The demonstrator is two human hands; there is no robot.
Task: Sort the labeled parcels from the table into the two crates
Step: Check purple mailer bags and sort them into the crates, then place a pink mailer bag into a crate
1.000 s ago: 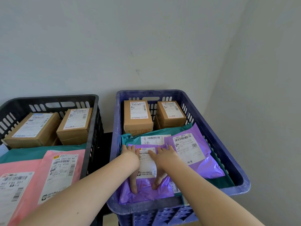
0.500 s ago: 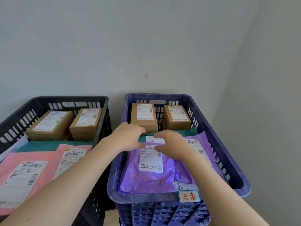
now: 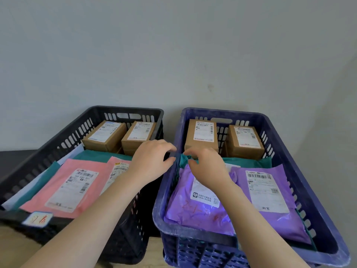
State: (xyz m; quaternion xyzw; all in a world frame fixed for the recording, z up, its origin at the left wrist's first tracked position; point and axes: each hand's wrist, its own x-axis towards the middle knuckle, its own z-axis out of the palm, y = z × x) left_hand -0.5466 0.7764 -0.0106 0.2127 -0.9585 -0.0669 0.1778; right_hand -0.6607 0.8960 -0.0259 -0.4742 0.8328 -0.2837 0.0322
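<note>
Right hand [image 3: 209, 169] pinches crumpled corner of teal mailer [image 3: 249, 161] inside blue crate [image 3: 222, 113]. Left hand [image 3: 152, 165] loosely curled, empty, beside crate's left rim. Purple mailers [image 3: 193, 215] lie atop teal mailer. Risk: a tug drags them askew or tears film.

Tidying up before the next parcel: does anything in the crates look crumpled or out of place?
Yes. In the blue crate, the left corner of the teal mailer is bunched up, not flat, pinched in the fingers of the right hand at the far edge of the left purple mailer.
</note>
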